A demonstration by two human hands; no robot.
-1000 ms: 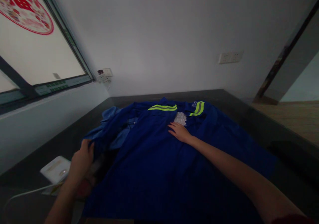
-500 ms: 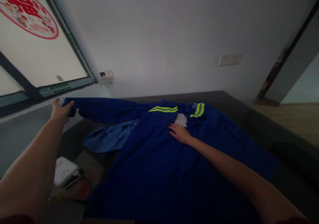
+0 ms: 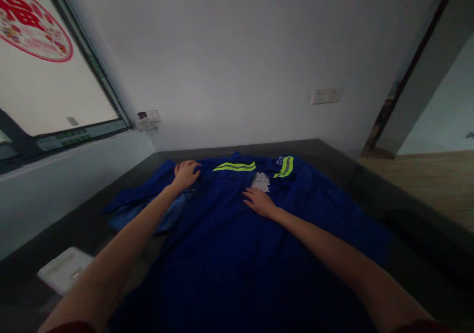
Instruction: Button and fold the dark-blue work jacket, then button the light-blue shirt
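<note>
A dark blue work jacket (image 3: 218,244) with yellow-green and grey reflective stripes lies spread on a dark table. My left hand (image 3: 186,174) rests on its left-hand sleeve near the shoulder, palm down with the fingers stretched over the cloth. The rest of that sleeve (image 3: 144,190) slants down to the left, over a lighter blue cloth (image 3: 172,217). Flat on the jacket's chest lies my right hand (image 3: 261,202), fingers a little apart. Just above its fingertips, a pale, bumpy patch (image 3: 261,181) shows at the jacket's front opening; what it is I cannot make out.
A white box-like object (image 3: 64,269) stands on the table (image 3: 307,148) at lower left, partly behind my left forearm. Wall sockets (image 3: 327,95) and a window (image 3: 55,91) are beyond. A dark item (image 3: 418,239), hard to make out, lies at the right.
My left hand has let go of the raised sleeve end and moved right to the shoulder. The sleeve has dropped onto the table. My right hand stays on the chest; the view has shifted slightly.
</note>
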